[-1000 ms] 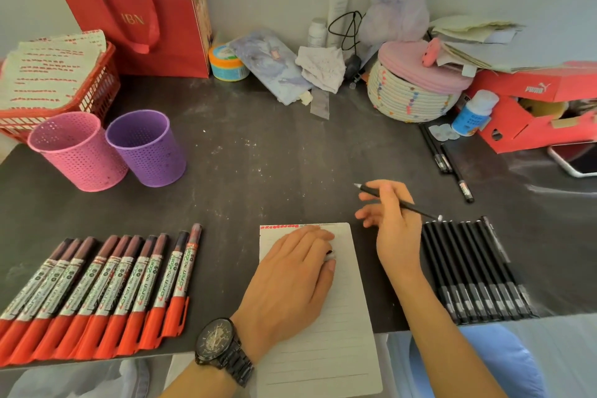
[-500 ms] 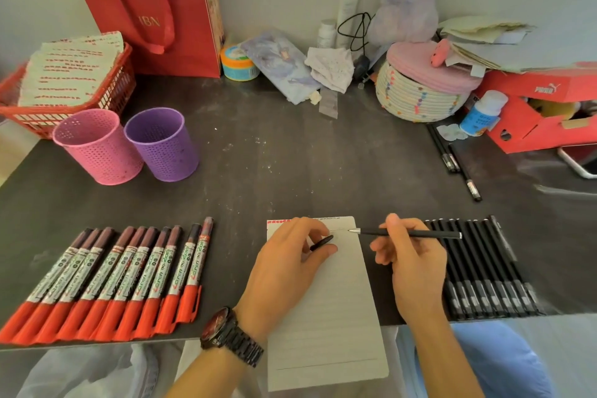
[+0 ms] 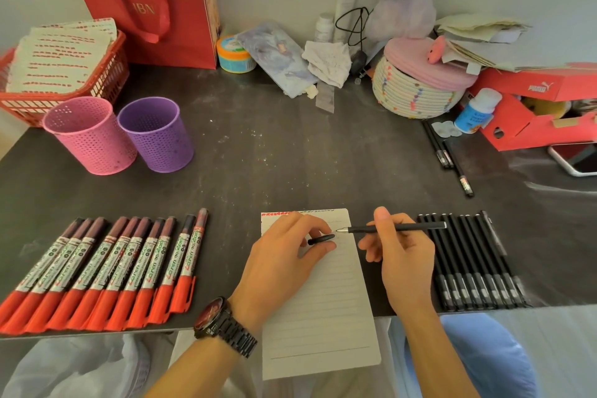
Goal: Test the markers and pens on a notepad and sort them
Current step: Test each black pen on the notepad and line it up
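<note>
Table: a dark table (image 3: 290,155) with clutter along its far edge: a red paper bag (image 3: 145,0), a red basket (image 3: 106,77) of printed sheets at the far left corner, a woven pot (image 3: 416,94) with a pink lid, and a red shoebox (image 3: 529,113) at the far right.
Cups: a pink cup (image 3: 90,136) and a purple cup (image 3: 155,134) stand upright, touching, near the left edge.
Markers: a row of red markers (image 3: 106,268) lies side by side at the near left edge, red caps toward the person.
Pens: a row of black pens (image 3: 471,262) lies at the near right edge; three loose pens (image 3: 452,158) lie farther back.
In the way: the left hand covers the notepad's top left part; the right hand covers the near-left end of the black pen row.
Notepad: a lined notepad (image 3: 323,300) lies between the two rows and overhangs the near edge.
Left hand: the left hand (image 3: 284,255), with a watch (image 3: 223,323) on its wrist, rests on the notepad and pinches a black cap (image 3: 321,240).
Right hand: the right hand (image 3: 400,255) grips an uncapped pen (image 3: 420,227) lying almost level.
Pen tip: it points left over the notepad's top right corner, just beside the cap; contact with the paper cannot be told.
</note>
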`<action>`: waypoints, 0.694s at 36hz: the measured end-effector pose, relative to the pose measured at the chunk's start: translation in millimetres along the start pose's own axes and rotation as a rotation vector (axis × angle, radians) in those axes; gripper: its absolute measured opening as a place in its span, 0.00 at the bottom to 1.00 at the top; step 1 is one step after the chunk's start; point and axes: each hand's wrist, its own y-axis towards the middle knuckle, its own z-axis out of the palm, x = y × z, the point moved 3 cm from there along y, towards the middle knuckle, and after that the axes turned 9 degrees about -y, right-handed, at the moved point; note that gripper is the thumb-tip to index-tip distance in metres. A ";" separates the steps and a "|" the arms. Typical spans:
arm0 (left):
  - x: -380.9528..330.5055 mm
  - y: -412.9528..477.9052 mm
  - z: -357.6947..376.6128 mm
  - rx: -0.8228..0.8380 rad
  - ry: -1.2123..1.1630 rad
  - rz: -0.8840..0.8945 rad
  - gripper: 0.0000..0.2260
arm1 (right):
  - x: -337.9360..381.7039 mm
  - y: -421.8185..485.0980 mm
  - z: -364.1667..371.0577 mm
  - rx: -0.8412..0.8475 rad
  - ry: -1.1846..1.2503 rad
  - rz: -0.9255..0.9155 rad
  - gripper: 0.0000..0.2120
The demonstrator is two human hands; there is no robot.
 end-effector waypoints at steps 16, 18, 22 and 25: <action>-1.5 -0.6 -0.4 -0.037 0.003 0.026 0.08 | -0.1 -1.5 4.2 0.021 -0.112 0.011 0.17; -3.4 -1.5 -1.7 -0.047 0.004 0.042 0.08 | 0.1 -2.4 5.1 0.044 -0.126 0.009 0.17; -5.2 -2.3 -3.6 -0.064 0.011 0.058 0.08 | 2.9 -3.1 8.9 0.089 -0.162 -0.006 0.17; -5.4 -1.5 -3.7 -0.062 0.017 0.045 0.09 | 5.2 -2.9 10.8 0.110 -0.177 -0.010 0.15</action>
